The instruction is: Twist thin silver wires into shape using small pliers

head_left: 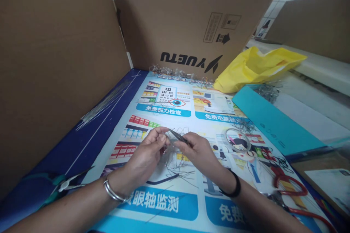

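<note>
Near the middle of the printed mat (175,114), my left hand (153,149) pinches thin wire (171,149), with its thumb and forefinger pressed together. My right hand (195,149) is closed around dark pliers (179,136), whose narrow tip points up and left to the left fingertips. Whether the tip grips a wire is too small to tell. Loose dark wires (182,174) lie on the mat below the hands. The fine wire between the hands is tangled and partly hidden by the fingers.
Green-handled cutters (58,185) lie left, red-handled scissors (291,189) right. Straight wires (102,105) lie by the cardboard wall (54,62). A clear ring (237,140), turquoise box (279,123), yellow bag (254,69) and wire pieces (180,72) lie farther back.
</note>
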Demonstrator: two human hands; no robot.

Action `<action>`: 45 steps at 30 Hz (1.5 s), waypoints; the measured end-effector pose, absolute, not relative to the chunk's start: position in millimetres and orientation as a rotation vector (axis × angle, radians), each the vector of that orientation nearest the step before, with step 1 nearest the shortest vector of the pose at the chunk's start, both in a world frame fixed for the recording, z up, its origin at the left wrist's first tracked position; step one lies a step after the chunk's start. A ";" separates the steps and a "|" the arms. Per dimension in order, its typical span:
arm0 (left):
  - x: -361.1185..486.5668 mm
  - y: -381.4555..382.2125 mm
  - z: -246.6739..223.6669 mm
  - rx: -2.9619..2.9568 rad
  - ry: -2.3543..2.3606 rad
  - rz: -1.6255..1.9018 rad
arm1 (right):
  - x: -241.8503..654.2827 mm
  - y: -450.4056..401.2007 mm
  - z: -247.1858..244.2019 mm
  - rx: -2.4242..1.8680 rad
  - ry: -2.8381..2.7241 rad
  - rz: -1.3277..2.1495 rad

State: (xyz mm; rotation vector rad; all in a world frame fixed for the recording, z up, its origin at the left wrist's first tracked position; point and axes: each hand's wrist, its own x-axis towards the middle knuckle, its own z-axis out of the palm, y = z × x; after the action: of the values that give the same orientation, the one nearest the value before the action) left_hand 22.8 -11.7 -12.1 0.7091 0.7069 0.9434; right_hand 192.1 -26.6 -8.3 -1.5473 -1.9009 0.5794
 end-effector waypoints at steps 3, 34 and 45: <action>22.7 -12.7 -12.3 0.710 0.708 0.934 | 190.9 -26.6 -9.3 -1.563 -1.877 0.619; 23.0 -13.1 -10.0 0.783 0.738 0.815 | 195.3 -22.3 -9.8 -1.641 -1.716 0.731; 22.5 -12.3 -13.8 0.980 0.827 0.791 | 196.3 -20.7 -10.4 -1.614 -1.715 0.737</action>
State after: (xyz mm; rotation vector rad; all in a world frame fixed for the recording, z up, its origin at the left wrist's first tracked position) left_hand 22.5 -12.3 -13.8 0.9799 0.8274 0.7906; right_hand 196.3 -20.7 -10.4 -1.6138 -1.7153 0.7370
